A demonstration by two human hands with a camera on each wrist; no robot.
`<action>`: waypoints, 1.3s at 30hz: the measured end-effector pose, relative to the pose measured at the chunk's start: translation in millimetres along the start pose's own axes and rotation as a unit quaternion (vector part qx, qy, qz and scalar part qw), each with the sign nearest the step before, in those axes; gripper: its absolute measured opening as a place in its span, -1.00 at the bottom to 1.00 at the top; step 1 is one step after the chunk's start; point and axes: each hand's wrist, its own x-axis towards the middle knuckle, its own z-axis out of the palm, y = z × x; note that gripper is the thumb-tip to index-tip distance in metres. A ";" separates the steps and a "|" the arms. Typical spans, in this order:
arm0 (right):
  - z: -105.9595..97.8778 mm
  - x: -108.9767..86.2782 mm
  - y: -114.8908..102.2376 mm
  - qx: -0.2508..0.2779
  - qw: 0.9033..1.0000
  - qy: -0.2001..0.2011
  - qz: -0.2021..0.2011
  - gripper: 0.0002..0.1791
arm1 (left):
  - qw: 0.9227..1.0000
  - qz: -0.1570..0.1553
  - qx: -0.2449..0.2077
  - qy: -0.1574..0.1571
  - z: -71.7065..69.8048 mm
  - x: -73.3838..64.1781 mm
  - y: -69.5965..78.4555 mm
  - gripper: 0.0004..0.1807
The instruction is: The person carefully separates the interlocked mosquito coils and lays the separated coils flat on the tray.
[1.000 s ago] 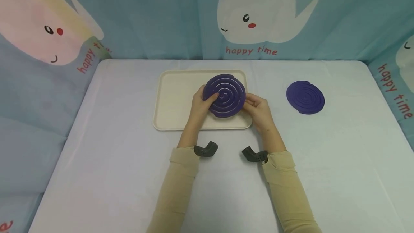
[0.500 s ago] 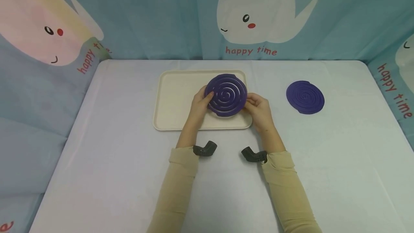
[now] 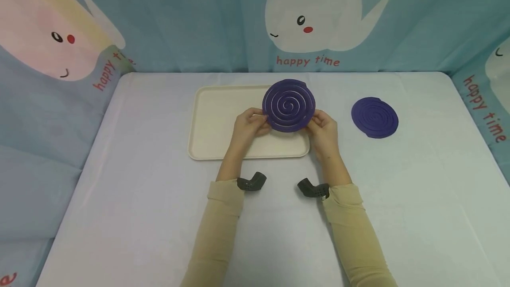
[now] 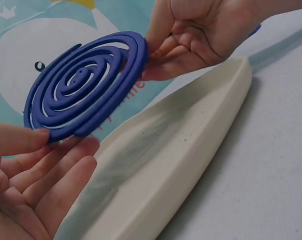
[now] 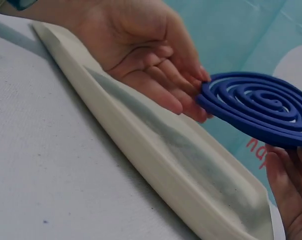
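Note:
A purple-blue spiral coaster [image 3: 288, 106] is held up over the right part of a cream rectangular tray [image 3: 215, 123]. On its lower left edge, the left hand [image 3: 248, 128] pinches it between thumb and fingers. The right hand [image 3: 324, 132] grips the opposite edge. In the left wrist view the coaster [image 4: 86, 85] tilts, with light showing through gaps between its coils. The right wrist view has the same coaster [image 5: 263, 107] above the tray [image 5: 141, 160], clear of its surface. Flat on the table to the right lies a second purple spiral coaster [image 3: 375, 118].
A white cloth covers the table [image 3: 139, 216]. Behind it hangs a blue curtain [image 3: 187, 21] printed with whales and "happy time". Dark curved devices [image 3: 252, 182] sit at both wrists, next to rolled beige sleeves [image 3: 227, 203].
The held coaster has moved up and to the right, away from the person. The left hand's grip has shifted from the coaster's face to its lower edge.

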 end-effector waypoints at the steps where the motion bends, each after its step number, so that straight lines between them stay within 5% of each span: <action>1: 0.0 0.2 -0.1 0.002 1.000 0.004 0.000 -0.86 | 1.000 -0.004 0.001 0.000 0.4 0.3 -0.1 -0.80; 13: 0.8 0.3 0.1 0.015 1.000 0.002 -0.004 -0.87 | 0.999 0.039 0.009 -0.009 1.6 1.6 -1.0 -0.89; 29: 2.1 -0.5 5.0 0.015 0.999 -0.036 -0.005 -0.83 | 0.998 0.017 -0.051 -0.022 1.0 2.3 -1.1 -0.68; 39: 3.5 -1.5 5.1 0.007 0.999 -0.034 0.005 -0.83 | 0.999 0.014 -0.036 -0.032 3.0 -0.3 -2.2 -0.72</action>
